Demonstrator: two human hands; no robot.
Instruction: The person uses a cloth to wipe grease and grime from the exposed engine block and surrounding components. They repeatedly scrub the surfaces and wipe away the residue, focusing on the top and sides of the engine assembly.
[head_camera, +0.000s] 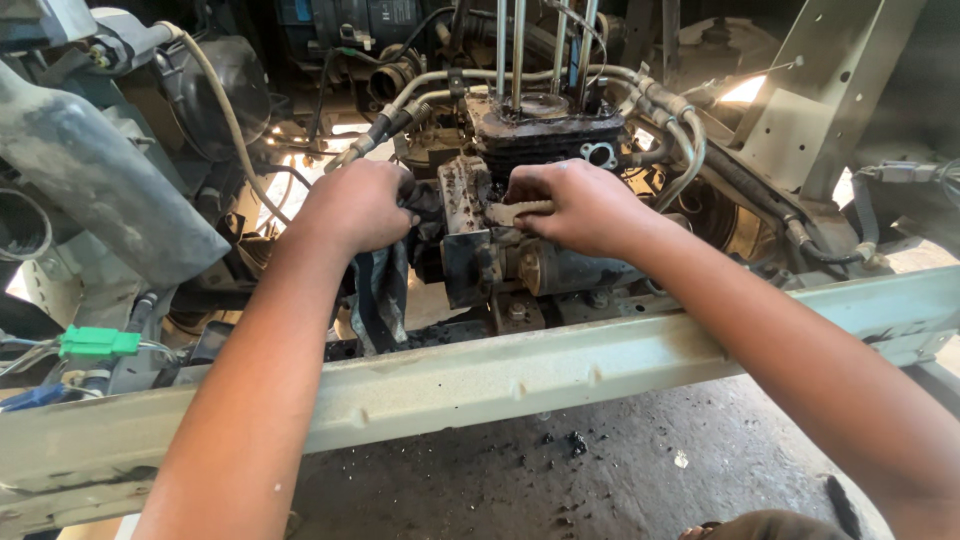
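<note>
My left hand (355, 205) is closed around a dark, greasy cloth (380, 290) that hangs down from the fist beside a dirty engine block (480, 230). Pressed against the block's right side, my right hand (585, 205) grips a pale, grimy tool handle (515, 212) held level across the block's face. The tool's working end is hidden behind the block. Above the hands sits a black finned cylinder (545, 125) with long metal studs (510, 50) rising from it.
A pale metal frame rail (560, 365) crosses the view under both forearms. Hoses (660, 110) loop around the engine. A large grey duct (90, 180) and a green connector (97, 342) stand at the left. Oily concrete floor (600, 470) lies below.
</note>
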